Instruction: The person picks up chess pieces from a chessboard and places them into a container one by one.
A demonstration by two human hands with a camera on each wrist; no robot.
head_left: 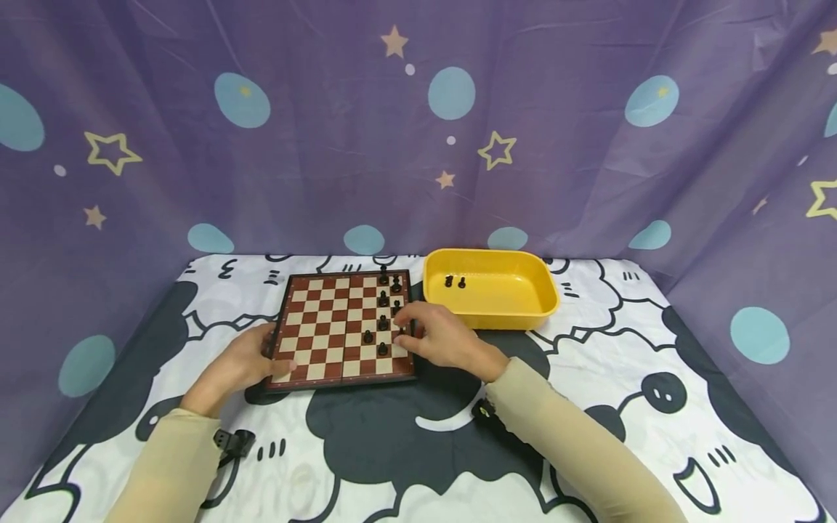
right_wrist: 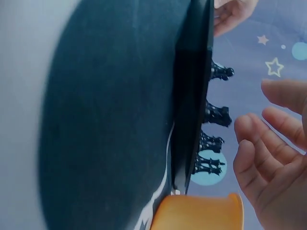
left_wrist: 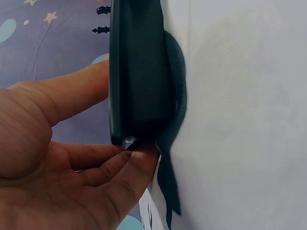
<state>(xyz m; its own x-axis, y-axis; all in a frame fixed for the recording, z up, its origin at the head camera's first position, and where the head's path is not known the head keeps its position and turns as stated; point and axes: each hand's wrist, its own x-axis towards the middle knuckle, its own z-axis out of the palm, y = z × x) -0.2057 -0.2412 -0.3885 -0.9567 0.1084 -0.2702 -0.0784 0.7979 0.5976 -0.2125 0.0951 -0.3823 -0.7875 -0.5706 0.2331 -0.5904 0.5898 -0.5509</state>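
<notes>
A brown-and-cream chessboard [head_left: 320, 327] lies on the cloth with several black chess pieces [head_left: 383, 298] standing toward its right side. My left hand [head_left: 251, 356] grips the board's left edge, thumb on top and the other fingers at the side and underneath, as the left wrist view also shows. Over the right edge is my right hand [head_left: 441, 334], thumb and fingers parted and relaxed. In the right wrist view those fingers [right_wrist: 247, 128] are a little away from the row of black pieces [right_wrist: 218, 115], with nothing held between them.
Just beyond the board's right corner sits a yellow tray [head_left: 490, 319] with two black chess pieces [head_left: 455, 281] inside, at its left. A white and dark cartoon-print cloth [head_left: 418, 450] covers the table. Behind it hangs a purple curtain [head_left: 366, 181].
</notes>
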